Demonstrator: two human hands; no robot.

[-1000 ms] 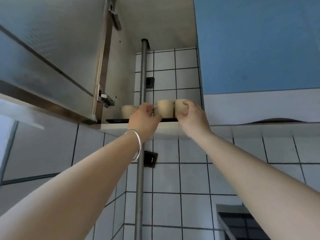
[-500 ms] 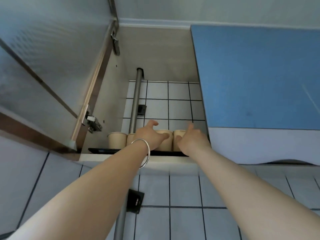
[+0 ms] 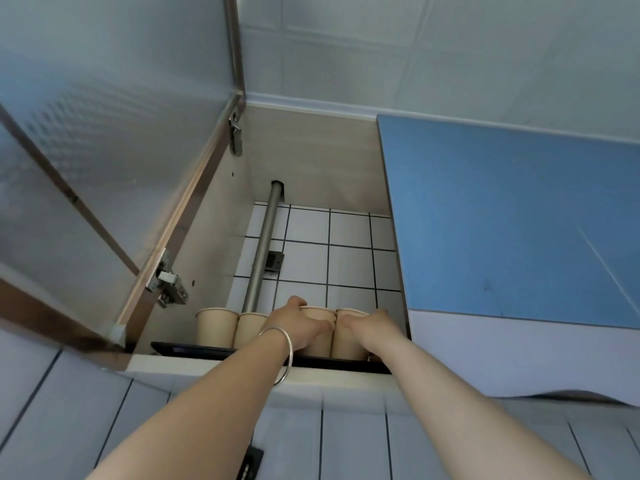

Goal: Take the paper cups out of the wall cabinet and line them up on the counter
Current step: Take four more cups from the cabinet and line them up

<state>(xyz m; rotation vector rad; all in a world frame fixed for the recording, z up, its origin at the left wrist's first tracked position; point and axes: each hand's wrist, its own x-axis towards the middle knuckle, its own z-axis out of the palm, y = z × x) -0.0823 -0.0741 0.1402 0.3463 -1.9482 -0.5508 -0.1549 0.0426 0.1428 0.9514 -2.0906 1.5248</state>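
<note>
Several beige paper cups stand in a row on a black tray (image 3: 194, 348) inside the open wall cabinet. My left hand (image 3: 298, 327), a silver bangle on its wrist, wraps around the third cup (image 3: 320, 344). My right hand (image 3: 370, 329) grips the rightmost cup (image 3: 344, 346). Both held cups stand on the tray. The far-left cup (image 3: 216, 327) and the second cup (image 3: 249, 329) are untouched beside my left hand.
The cabinet door (image 3: 104, 174) hangs open at the left on its hinge (image 3: 168, 284). A metal pipe (image 3: 263, 247) runs up the cabinet's tiled back. A shut blue cabinet door (image 3: 512, 230) is at the right. White wall tiles lie below the shelf.
The view has tilted upward, showing more of the cabinet and ceiling. Both hands have closed more firmly around the two right-hand cups, which still stand on the tray.
</note>
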